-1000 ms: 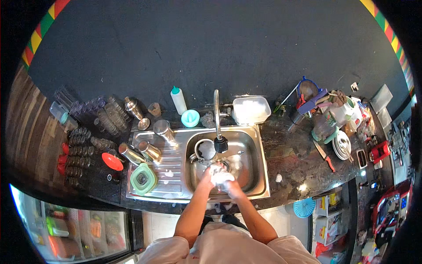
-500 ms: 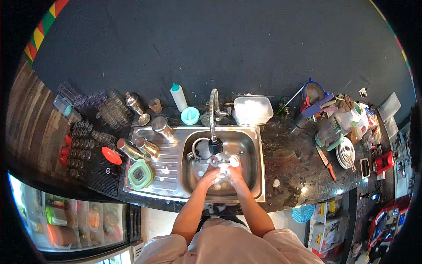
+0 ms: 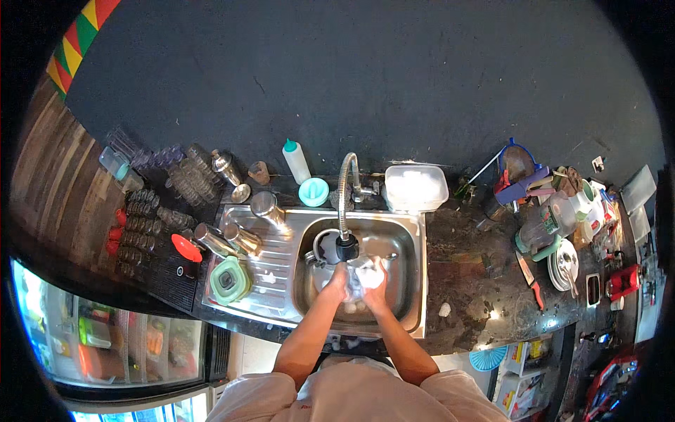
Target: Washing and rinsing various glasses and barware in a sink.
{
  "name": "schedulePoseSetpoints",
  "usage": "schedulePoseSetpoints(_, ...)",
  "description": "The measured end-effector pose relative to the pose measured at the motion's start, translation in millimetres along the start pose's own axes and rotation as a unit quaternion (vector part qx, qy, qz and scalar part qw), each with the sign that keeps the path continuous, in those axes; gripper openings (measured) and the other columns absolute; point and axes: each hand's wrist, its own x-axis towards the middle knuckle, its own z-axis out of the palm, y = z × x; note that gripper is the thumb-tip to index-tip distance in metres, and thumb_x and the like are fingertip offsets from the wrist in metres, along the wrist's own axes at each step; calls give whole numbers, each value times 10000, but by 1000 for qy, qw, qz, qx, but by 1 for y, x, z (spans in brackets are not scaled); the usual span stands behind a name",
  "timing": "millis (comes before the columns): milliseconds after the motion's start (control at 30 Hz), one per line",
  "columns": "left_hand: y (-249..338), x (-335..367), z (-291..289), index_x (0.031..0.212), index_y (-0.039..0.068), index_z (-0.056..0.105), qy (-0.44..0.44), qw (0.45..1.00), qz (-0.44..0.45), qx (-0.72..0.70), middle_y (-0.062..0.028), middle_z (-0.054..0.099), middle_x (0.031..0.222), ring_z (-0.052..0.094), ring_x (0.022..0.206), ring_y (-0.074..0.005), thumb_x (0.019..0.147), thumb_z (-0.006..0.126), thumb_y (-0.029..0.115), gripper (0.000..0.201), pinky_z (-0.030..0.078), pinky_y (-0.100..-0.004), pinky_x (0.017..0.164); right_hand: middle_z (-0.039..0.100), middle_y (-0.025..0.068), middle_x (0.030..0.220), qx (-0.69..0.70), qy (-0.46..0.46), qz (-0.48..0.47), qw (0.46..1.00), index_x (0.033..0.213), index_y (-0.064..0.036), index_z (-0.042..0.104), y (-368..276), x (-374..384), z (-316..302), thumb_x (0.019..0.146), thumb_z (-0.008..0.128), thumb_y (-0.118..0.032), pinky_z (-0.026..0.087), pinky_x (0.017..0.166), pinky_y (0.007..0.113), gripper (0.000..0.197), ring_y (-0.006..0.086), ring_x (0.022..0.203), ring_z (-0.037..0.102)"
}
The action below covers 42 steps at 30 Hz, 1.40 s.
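Observation:
Over the steel sink point(image 3: 416, 281), my left hand point(image 3: 338, 283) is closed round one side of a clear, whitish thing point(image 3: 356, 287) that looks wet and foamy. Closed on its other side is my right hand point(image 3: 376, 287), with bright white foam or a white cloth at its fingers. Glare and suds hide the exact kind. Just beyond my hands hangs the black head of the spring-necked tap point(image 3: 346, 247). A metal pitcher point(image 3: 325, 246) with a handle lies in the basin, left of the tap. Pale lumps of suds or ice sit below my hands.
On the ribbed drainboard point(image 3: 273, 295) stand metal cups point(image 3: 243, 239) and a green-lidded container point(image 3: 229, 280). Behind the sink are a squeeze bottle point(image 3: 297, 163) and a white plastic tub point(image 3: 416, 187). A red-handled knife point(image 3: 529, 278) lies on the right counter near stacked plates point(image 3: 562, 264).
The whole view has shifted slightly. My hands have turned the clear thing a little, and a larger white patch shows at my right fingers. Both hands remain over the sink.

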Motion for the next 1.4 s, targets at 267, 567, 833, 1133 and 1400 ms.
schedulePoseSetpoints(267, -13, 48, -23, 965, 47, 575, 4, 973, 163, -165, -81, 616, 851, 619, 794, -235, 858, 451, 187, 216, 522, -390, 712, 610, 49, 880, -78, 39, 1, 996, 1049, -5, 555, 20, -4, 5, 798, 521, -71, 464, 669, 261, 262, 126, 780, 578)
schedulePoseSetpoints(567, -21, -17, -15, 1033, 74, 554, 91, 963, 245, 64, -79, 597, 954, 598, 861, -203, 864, 453, 275, 282, 497, -323, 733, 623, 64, 942, -45, -101, 88, 990, 1024, -11, 584, 0, 23, -9, 752, 605, -76, 448, 765, 271, 280, 124, 889, 559)
schedulePoseSetpoints(833, 2, -8, -13, 1147, 145, 530, 70, 987, 138, 37, -64, 618, 966, 595, 852, -179, 888, 451, 460, 415, 480, -328, 759, 604, 66, 867, 31, 38, 75, 996, 758, -38, 525, -16, -9, 18, 662, 646, -52, 460, 655, 249, 155, 127, 851, 579)
schedulePoseSetpoints(1133, -14, 4, -25, 1020, 42, 560, -93, 976, 100, -167, -103, 638, 909, 633, 797, -244, 910, 418, 230, 260, 527, -367, 735, 594, 67, 812, 336, 55, 280, 898, 952, -82, 549, 15, 5, 28, 872, 451, -241, 533, 615, 345, 203, 217, 714, 625)
schedulePoseSetpoints(1400, -10, 17, -31, 1080, 12, 554, -94, 963, 189, -168, -155, 627, 955, 628, 838, -275, 888, 384, 248, 348, 524, -396, 751, 597, 80, 748, -168, -50, 36, 984, 906, -9, 571, -1, -6, 28, 771, 641, -156, 471, 671, 319, 211, 198, 710, 583)
